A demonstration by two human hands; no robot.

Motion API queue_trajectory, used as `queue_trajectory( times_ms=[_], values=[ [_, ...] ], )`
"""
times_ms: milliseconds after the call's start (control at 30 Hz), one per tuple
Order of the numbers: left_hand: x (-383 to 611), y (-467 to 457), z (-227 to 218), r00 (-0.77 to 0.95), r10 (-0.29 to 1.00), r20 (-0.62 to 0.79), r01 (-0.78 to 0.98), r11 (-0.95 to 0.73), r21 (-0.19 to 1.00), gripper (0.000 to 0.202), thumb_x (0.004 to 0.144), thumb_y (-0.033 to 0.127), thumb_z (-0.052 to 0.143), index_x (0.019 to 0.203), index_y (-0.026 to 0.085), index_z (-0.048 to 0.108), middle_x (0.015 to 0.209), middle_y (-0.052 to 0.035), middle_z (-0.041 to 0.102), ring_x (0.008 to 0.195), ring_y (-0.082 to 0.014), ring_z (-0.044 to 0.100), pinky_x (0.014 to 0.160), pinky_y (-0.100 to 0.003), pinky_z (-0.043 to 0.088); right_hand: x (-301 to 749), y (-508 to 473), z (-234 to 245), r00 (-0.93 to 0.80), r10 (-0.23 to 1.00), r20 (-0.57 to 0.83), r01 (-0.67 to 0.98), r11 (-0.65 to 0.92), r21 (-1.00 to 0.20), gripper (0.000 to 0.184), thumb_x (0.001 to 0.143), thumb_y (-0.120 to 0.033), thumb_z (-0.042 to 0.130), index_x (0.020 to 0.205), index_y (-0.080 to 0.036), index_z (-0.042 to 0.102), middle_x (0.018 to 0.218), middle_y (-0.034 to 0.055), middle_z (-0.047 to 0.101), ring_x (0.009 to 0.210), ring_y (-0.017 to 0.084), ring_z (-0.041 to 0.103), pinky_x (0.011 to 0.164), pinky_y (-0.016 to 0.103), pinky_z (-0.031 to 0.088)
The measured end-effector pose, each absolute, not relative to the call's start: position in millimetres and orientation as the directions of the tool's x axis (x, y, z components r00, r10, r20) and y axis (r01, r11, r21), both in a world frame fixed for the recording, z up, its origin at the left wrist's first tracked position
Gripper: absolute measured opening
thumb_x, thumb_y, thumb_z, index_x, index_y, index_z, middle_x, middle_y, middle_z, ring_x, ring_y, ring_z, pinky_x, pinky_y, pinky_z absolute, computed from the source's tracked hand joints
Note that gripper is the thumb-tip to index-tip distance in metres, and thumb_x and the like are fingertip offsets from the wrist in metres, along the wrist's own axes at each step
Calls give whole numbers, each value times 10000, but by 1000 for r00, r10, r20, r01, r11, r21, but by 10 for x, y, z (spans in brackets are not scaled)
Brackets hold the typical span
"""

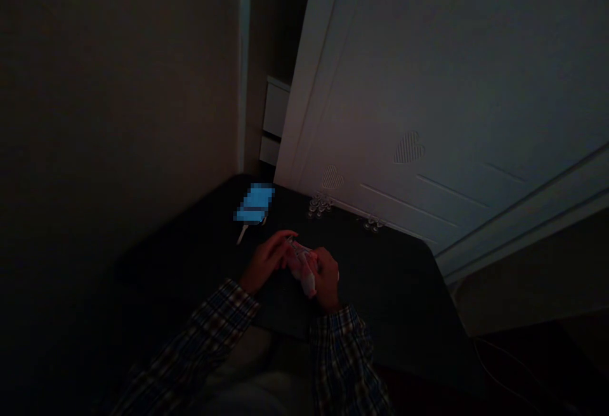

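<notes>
Both hands meet over the dark table [380, 295], around a crumpled pink-and-white soft item [303, 269]. Whether it is cloth or a thin bag is too dim to tell. My left hand [264, 262] grips its left edge with curled fingers. On the opposite side my right hand [327, 275] closes round it, thumb inward. A little of the item pokes out below, between the hands. Beyond them, near the table's far edge, stands a cluster of small shiny round pieces [320, 205]. A smaller group of similar pieces [374, 224] lies farther right.
A lit, pixelated screen [255, 203] stands at the back left, with a pale strip [242, 234] below it. The white panel with heart shapes [409, 148] borders the table's far side. A thin cable [499, 357] hangs at lower right. The room is dark.
</notes>
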State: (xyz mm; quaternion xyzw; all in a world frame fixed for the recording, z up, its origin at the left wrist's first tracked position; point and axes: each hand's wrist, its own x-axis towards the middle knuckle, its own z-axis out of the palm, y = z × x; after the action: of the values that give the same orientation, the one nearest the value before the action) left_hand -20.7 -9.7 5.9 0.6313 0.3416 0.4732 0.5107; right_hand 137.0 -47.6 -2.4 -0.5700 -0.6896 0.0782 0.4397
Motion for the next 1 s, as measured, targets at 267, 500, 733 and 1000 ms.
queue_trajectory(
  times_ms=[267, 500, 733, 1000],
  values=[
    [-220, -82, 32, 265, 939, 221, 40, -239, 970, 281, 863, 391, 406, 994, 182, 539, 480, 71, 425, 446, -100, 423, 460, -203, 330, 1335, -490, -16, 23, 850, 526, 744, 337, -577, 262, 886, -295, 388, 668, -193, 491, 678, 3, 503, 662, 131, 456, 595, 241, 329],
    [-206, -83, -18, 274, 930, 245, 86, -277, 957, 274, 883, 393, 364, 760, 185, 493, 484, 72, 401, 445, -86, 383, 463, -198, 313, 1341, -507, 2, 28, 865, 502, 724, 328, -606, 241, 868, -316, 439, 662, -194, 468, 676, -8, 492, 649, 125, 453, 574, 234, 323],
    [-212, -88, 43, 242, 900, 363, 190, -411, 892, 265, 886, 340, 376, 1035, 189, 534, 987, -57, 574, 808, -160, 557, 650, -254, 451, 1339, -478, -18, 29, 844, 535, 756, 332, -564, 220, 859, -266, 437, 653, -193, 462, 661, -8, 474, 657, 132, 447, 593, 241, 328],
    [-137, -178, 119, 473, 742, 474, 228, -623, 748, 476, 736, 353, 633, 1175, 217, 510, 1290, -108, 406, 1205, -272, 391, 1013, -414, 337, 1341, -486, 17, -6, 795, 607, 856, 318, -408, 209, 857, -224, 423, 673, -182, 510, 677, 16, 517, 691, 155, 450, 655, 280, 322]
  ],
)
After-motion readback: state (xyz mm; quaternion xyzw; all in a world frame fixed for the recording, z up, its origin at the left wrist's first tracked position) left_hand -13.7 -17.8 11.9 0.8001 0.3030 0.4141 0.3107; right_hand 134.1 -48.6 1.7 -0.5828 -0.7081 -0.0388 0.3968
